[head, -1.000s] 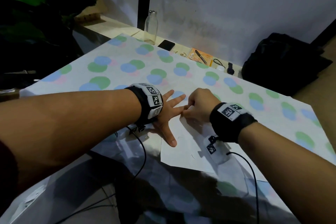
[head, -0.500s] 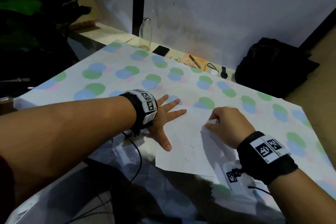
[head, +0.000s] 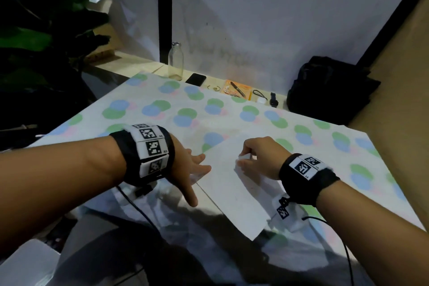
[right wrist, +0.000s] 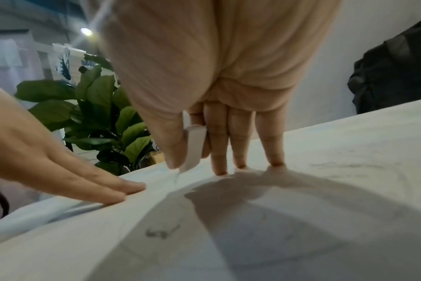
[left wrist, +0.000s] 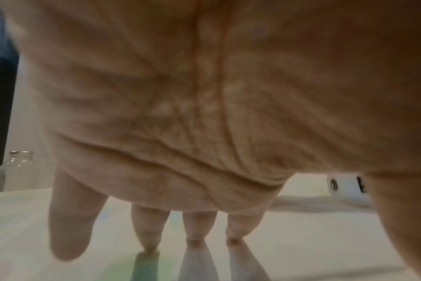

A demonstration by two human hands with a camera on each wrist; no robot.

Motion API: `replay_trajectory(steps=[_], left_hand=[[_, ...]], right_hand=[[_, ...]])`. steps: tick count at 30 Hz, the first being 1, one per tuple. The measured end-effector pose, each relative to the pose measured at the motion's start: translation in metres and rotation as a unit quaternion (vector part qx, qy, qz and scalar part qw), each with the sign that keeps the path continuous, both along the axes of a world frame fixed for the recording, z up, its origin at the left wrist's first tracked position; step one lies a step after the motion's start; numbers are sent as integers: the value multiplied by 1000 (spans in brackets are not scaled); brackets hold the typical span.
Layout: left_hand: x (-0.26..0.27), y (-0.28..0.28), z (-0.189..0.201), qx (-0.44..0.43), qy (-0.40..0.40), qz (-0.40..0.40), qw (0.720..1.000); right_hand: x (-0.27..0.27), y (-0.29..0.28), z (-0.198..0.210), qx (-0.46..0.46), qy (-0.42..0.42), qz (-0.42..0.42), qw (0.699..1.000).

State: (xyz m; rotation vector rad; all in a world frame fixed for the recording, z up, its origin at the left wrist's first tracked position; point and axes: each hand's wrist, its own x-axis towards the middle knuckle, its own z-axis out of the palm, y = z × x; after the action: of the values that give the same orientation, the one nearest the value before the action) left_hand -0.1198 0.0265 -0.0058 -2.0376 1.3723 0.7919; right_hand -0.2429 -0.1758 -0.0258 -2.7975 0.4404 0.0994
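Tabletop (head: 162, 100) is carrying a white sheet (head: 227, 188). Left hand (head: 188, 169) is pressing it, fingers (right wrist: 113, 194) flat; right hand (head: 262, 158) is pinching a scrap (right wrist: 194, 148).

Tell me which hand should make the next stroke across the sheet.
Right. The right hand pinches the small white piece, its tip touching the paper. The left hand lies flat, fingers on the paper's left edge, likely steadying it.

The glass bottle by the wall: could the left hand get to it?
Probably yes: the left hand lies open, holding nothing, and only spotted tablecloth lies between it and the glass bottle.
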Motion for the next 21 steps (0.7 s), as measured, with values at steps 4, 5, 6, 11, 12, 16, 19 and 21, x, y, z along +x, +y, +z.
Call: replay_trajectory(steps=[4, 5, 6, 11, 12, 16, 19, 21], left_hand=[[22, -3, 15, -71, 24, 25, 997], [27, -8, 13, -96, 23, 30, 995], [32, -14, 9, -114, 16, 30, 993], [46, -44, -25, -128, 10, 45, 991], [46, -47, -32, -124, 19, 49, 991], [49, -48, -51, -128, 30, 56, 990], [52, -47, -52, -137, 40, 55, 988], [55, -46, -49, -133, 55, 57, 988]], right_hand=[[3, -1, 4, -4, 15, 40, 999], [3, -2, 4, -7, 19, 45, 999], [3, -2, 4, -12, 20, 50, 999], [4, 0, 2, -9, 12, 59, 998], [5, 1, 1, -15, 4, 63, 998], [14, 5, -1, -62, 5, 75, 995], [24, 6, 0, -49, 13, 70, 996], [29, 7, -3, -21, 11, 68, 997]])
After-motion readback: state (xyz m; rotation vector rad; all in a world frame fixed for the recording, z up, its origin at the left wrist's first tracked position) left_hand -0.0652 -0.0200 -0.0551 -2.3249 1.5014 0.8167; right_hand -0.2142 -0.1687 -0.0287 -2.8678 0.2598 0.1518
